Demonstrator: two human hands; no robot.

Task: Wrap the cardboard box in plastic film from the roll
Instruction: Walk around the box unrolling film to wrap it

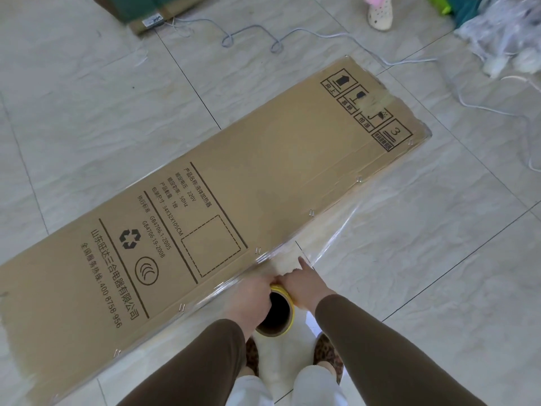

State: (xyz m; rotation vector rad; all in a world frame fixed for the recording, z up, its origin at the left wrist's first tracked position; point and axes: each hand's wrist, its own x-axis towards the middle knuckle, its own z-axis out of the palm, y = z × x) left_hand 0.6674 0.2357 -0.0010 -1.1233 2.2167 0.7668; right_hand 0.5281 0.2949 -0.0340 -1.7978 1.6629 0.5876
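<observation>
Cardboard box [222, 206]: long and flat, lying on the tiled floor [87, 98], running diagonally from the lower left edge of the view to the upper right. Printed top face up — recycling symbol, dashed square and text at the near end, handling symbols at the far end. Metal staples show along its near long edge.

Plastic film [330, 230]: a clear glossy sheet stretches from the roll along the box's near long edge toward the far right corner, lying over the floor beside the box. Glare also shows along the near edge at lower left; how far the film covers the top face cannot be told.

Left hand [251, 297]: fingers curled round the left side of the roll, gripping it just below the box's near edge.

Roll [276, 310]: cardboard core with a yellow rim, its open end facing the camera, held between both hands, close against the box's near long edge.

Right hand [304, 285]: laid on the right side of the roll, index finger extended and pointing away over the film — whether the other fingers clasp the roll cannot be told.

Person: brown sleeves, pale trousers, patterned slippers [328, 356] on the floor below the roll.

Background, top: a second carton [152, 10] at the left, a loose grey cord [251, 36] across the tiles, a pale clog [380, 13], crumpled plastic [503, 33] at the right.
</observation>
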